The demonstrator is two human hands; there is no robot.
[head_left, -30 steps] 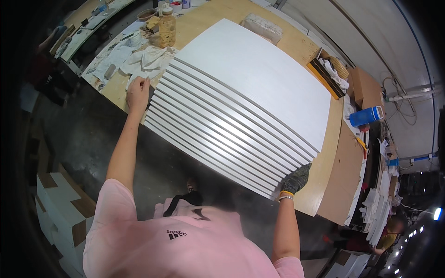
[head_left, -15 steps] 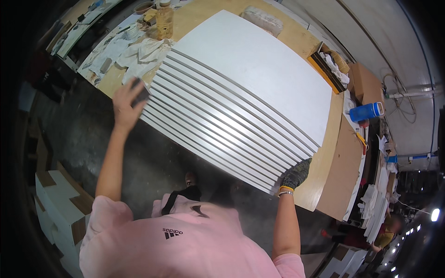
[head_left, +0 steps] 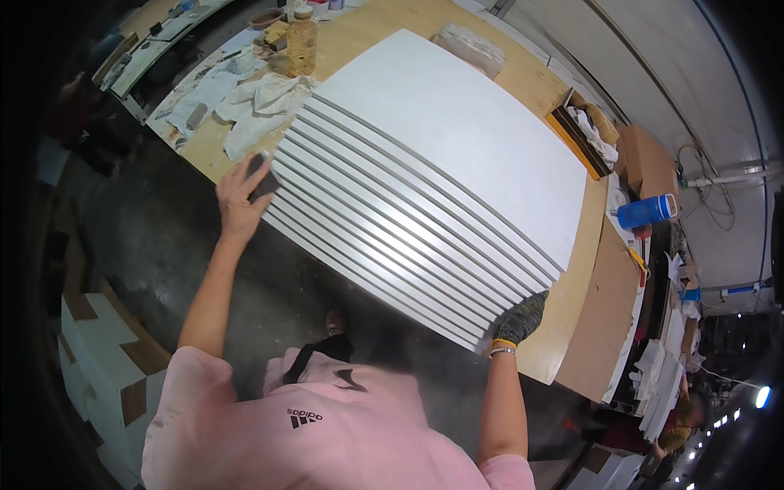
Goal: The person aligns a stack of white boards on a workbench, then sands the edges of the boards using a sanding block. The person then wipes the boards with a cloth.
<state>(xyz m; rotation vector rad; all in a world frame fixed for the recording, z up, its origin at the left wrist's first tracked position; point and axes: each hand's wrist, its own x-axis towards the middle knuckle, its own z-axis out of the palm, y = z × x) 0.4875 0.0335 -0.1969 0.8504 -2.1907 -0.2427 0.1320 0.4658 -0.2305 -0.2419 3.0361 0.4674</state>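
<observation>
My left hand (head_left: pixel 240 196) is bare, its fingers closed around a dark grey block (head_left: pixel 263 177) that looks like a sanding block. The block is at the left ends of several narrow white strips (head_left: pixel 384 220), which run side by side with grey lines between them. They lie along the near side of a wide white panel (head_left: pixel 457 114); whether they are separate boards stacked in steps, I cannot tell. On the right ends of the strips rests my right hand (head_left: pixel 521 318), in a dark knit glove, its fingers stretched along the edge.
Under the panel is a wooden worktable (head_left: pixel 563 331). At its far left are white cloths (head_left: pixel 265 102) and a jar (head_left: pixel 301 45). A wrapped bundle (head_left: pixel 469 47), an open box (head_left: pixel 581 135) and a blue bottle (head_left: pixel 647 211) lie beyond. White cartons (head_left: pixel 106 359) stand at the lower left.
My left hand with the grey block has moved right and nearer, in against the strip ends. My right hand stays at the right ends. The whole view has shifted slightly.
</observation>
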